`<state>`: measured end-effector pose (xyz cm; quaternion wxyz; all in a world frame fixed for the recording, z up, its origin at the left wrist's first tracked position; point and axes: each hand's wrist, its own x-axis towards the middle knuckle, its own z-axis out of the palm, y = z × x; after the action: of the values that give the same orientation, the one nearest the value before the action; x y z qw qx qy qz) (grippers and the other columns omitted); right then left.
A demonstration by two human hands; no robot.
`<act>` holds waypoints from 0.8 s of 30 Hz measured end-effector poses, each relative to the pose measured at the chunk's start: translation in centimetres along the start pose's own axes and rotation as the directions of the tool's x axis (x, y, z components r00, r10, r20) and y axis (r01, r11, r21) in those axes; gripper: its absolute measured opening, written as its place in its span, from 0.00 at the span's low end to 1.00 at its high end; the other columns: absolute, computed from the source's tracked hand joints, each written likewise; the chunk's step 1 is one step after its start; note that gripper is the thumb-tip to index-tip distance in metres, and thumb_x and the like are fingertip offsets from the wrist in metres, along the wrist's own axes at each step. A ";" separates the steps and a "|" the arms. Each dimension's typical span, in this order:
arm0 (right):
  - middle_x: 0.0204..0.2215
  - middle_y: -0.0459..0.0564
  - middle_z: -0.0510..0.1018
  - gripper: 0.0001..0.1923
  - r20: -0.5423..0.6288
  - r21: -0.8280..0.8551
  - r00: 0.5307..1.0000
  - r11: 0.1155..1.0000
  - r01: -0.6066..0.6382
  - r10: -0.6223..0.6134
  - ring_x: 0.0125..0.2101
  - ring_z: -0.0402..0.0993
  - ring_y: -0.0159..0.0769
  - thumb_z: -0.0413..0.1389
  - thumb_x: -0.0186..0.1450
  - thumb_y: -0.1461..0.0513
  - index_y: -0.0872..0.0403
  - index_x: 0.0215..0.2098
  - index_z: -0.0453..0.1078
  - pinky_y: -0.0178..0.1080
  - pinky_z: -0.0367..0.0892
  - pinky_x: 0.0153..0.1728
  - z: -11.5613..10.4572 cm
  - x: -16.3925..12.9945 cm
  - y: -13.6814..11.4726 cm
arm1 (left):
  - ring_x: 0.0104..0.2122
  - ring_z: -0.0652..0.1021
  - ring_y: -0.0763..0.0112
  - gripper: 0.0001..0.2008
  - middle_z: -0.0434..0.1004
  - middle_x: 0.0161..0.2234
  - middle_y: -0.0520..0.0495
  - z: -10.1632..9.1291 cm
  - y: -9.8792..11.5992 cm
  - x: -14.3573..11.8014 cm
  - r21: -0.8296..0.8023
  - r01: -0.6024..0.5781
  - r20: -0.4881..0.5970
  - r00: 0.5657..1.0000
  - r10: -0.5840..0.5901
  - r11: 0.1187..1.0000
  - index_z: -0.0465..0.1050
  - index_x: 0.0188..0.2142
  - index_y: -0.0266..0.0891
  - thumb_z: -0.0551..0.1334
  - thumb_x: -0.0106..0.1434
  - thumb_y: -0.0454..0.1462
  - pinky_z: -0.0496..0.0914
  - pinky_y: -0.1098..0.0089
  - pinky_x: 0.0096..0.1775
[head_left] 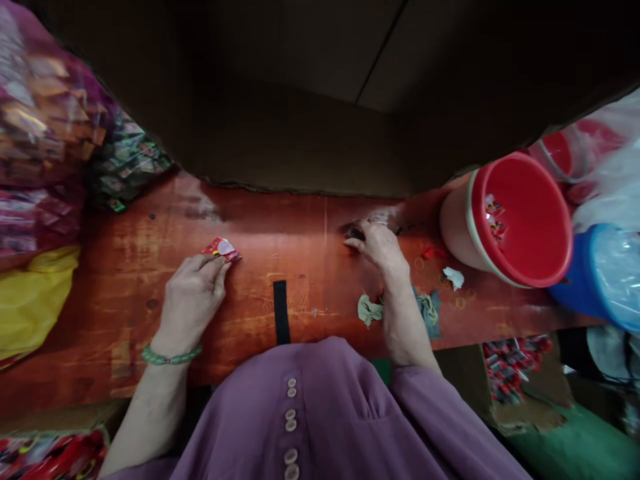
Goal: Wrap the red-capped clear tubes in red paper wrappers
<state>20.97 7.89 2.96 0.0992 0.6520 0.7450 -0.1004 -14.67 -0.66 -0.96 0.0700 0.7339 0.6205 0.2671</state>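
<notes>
My left hand (193, 297), with a green bead bracelet (171, 357) at the wrist, pinches a small red packet (223, 249) over the orange-red tabletop (250, 220). The packet has white and yellow marks on its face. To the right, my right hand (377, 248) is bent with thumb and fingers curled in near the table surface. Something dark shows at its fingertips, too shadowed to name. A black strip (281, 312) lies on the table between the two hands. Beside my right forearm are pale green scraps (370, 310) of cloth or glove.
A big cardboard box (300, 153) overhangs the far side. At right stand a red bucket (530, 220) with a few packets inside and a blue tub (595, 273). Rubber bands and a white scrap (454, 277) lie nearby. Bags of packets (45, 127) fill the left.
</notes>
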 end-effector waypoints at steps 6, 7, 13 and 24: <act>0.38 0.64 0.81 0.15 0.099 -0.149 0.989 0.981 0.120 -0.106 0.35 0.79 0.47 0.51 0.68 0.63 0.62 0.50 0.69 0.44 0.68 0.36 -1.6 0.3 -1.5 | 0.31 0.76 0.56 0.11 0.78 0.30 0.42 -0.4 -0.3 1.0 -0.060 0.075 0.007 0.997 -0.075 0.995 0.80 0.31 0.44 0.59 0.65 0.40 0.66 0.59 0.36; 0.37 0.65 0.81 0.15 0.105 -0.153 0.988 0.980 0.130 -0.115 0.35 0.79 0.48 0.50 0.67 0.65 0.63 0.49 0.70 0.44 0.68 0.36 -1.9 0.0 -1.6 | 0.31 0.76 0.57 0.09 0.78 0.29 0.43 -0.6 -0.2 1.0 -0.089 0.114 -0.010 0.993 -0.115 0.989 0.80 0.30 0.45 0.61 0.64 0.40 0.66 0.59 0.36; 0.44 0.62 0.78 0.18 -0.117 0.157 0.976 0.967 0.200 -0.182 0.44 0.77 0.48 0.52 0.63 0.67 0.60 0.51 0.70 0.48 0.70 0.46 -1.7 -1.4 -0.4 | 0.34 0.80 0.63 0.02 0.82 0.32 0.49 -1.8 2.9 0.2 -0.456 0.203 -0.083 0.960 -0.268 0.866 0.83 0.33 0.48 0.70 0.59 0.39 0.72 0.62 0.41; 0.40 0.47 0.78 0.15 -0.377 0.892 0.907 0.189 0.410 -0.188 0.41 0.75 0.36 0.65 0.62 0.54 0.45 0.48 0.77 0.43 0.74 0.45 1.9 -4.9 -8.0 | 0.28 0.80 0.73 0.03 0.83 0.29 0.50 -1.1 6.3 -0.4 -0.721 0.180 0.057 0.978 -0.201 0.669 0.83 0.30 0.42 0.72 0.55 0.32 0.75 0.73 0.34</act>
<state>13.68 1.63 2.69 -0.4070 0.4231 0.6459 -0.4880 -9.69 -2.67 2.61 0.3719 0.5744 0.5393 0.4908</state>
